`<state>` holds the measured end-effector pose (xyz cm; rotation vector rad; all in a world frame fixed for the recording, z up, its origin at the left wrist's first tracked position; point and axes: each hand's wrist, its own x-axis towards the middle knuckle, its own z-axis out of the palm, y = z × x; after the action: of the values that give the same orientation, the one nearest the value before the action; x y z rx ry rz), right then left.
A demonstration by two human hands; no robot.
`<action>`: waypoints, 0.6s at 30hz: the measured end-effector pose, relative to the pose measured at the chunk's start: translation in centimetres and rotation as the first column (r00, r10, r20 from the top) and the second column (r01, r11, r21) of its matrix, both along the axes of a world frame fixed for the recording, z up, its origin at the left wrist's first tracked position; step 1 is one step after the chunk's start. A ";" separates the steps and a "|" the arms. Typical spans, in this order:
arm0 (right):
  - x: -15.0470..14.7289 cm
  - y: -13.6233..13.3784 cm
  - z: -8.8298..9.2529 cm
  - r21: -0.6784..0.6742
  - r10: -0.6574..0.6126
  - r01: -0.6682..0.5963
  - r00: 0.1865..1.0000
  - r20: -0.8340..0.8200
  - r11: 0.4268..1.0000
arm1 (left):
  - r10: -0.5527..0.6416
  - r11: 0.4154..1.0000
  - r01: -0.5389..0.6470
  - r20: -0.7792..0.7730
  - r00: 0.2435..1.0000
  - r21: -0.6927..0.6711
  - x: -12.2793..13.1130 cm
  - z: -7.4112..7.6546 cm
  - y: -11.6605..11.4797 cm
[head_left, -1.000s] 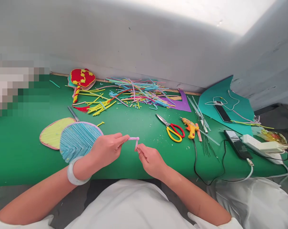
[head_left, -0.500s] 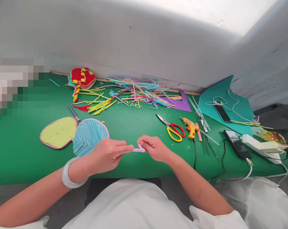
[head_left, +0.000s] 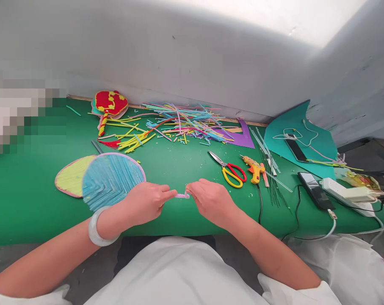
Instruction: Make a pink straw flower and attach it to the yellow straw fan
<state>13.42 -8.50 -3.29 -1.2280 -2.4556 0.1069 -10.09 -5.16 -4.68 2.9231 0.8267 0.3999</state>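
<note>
Pale-pink, fuzzy, bent strip (head_left: 180, 195) bridges the gap above the green, smooth surface (head_left: 175, 220) in the head view; the left hand (head_left: 149, 201) and right hand (head_left: 209, 201) each pinch it in closed fingers. Pulling too hard could straighten its bend; a loose pinch might let it slip.

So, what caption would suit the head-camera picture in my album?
Left hand and right hand pinch a pale pink strip over a green table, scissors lying beyond.
</note>
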 end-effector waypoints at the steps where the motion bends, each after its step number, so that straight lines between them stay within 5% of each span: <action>1: 0.3 0.6 0.2 -0.058 0.011 -0.014 0.999 -0.049 0.998 | -0.056 0.998 0.057 0.048 0.997 -0.012 -0.1 0.1 0.0; 5: 0.0 1.8 -1.1 -0.449 -0.108 -0.077 0.921 -0.373 0.890 | -0.089 0.992 0.112 0.287 0.954 -0.063 -0.4 0.2 -0.1; 7: -1.2 1.1 -2.5 -0.598 -0.228 -0.119 0.852 -0.471 0.793 | 0.011 0.996 0.020 0.349 0.937 -0.085 -0.2 0.0 -0.2; 9: -2.5 -0.2 -3.7 -0.643 -0.303 -0.100 0.820 -0.485 0.759 | 0.134 0.990 -0.110 0.346 0.929 -0.087 0.0 -0.4 -0.2; 11: -3.3 -1.5 -4.2 -0.554 -0.255 -0.031 0.865 -0.431 0.832 | 0.231 0.973 -0.219 0.279 0.932 -0.071 0.2 -0.8 -0.1; 14: -2.9 -2.1 -3.2 -0.209 -0.086 0.041 0.974 -0.209 0.977 | 0.270 0.963 -0.270 0.117 0.956 -0.019 0.3 -1.0 0.0; 16: -1.9 -1.5 -1.7 -0.011 -0.019 0.018 0.999 -0.045 1.000 | 0.221 0.975 -0.221 0.026 0.975 0.012 0.2 -0.9 -0.1; 18: -0.7 -0.4 -0.3 0.047 0.023 -0.024 1.000 0.015 0.999 | 0.104 0.994 -0.104 -0.008 0.995 0.018 0.1 -0.5 -0.2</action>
<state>12.73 -8.88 -3.55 -1.1843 -2.4713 0.0463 -10.00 -5.38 -5.14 2.9078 0.9847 0.4036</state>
